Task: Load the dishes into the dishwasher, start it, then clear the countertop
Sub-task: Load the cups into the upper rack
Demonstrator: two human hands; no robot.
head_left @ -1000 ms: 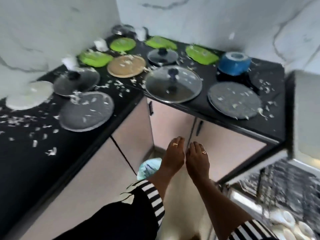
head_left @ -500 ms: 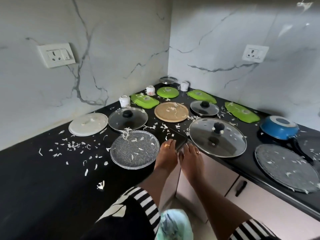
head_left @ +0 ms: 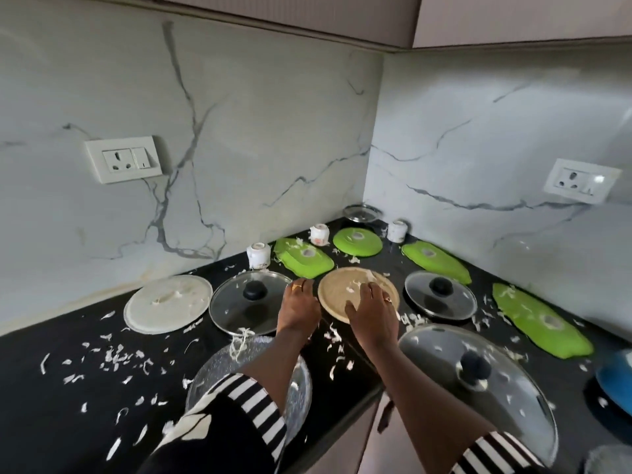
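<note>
A round tan plate (head_left: 337,291) with white shreds on it lies on the black countertop (head_left: 61,405) near the corner. My right hand (head_left: 371,311) rests flat on the plate's near right part, fingers spread. My left hand (head_left: 298,309) is at the plate's left edge with fingers straight; whether it touches the rim is unclear. Around the plate lie a glass lid with a black knob (head_left: 248,302), a smaller glass lid (head_left: 439,297), a large glass lid (head_left: 478,381), a speckled grey plate (head_left: 219,374) under my left forearm and a white lid (head_left: 167,302).
Several green lids (head_left: 302,256) and white cups (head_left: 258,254) stand towards the wall, with a steel lid (head_left: 360,212) in the corner. A blue pan (head_left: 615,378) is at the right edge. White shreds litter the counter. Cabinet doors (head_left: 372,439) sit below the edge.
Both hands have moved from below the counter edge up and forward over the counter to the tan plate. The view has swung up from the cabinets to the corner.
</note>
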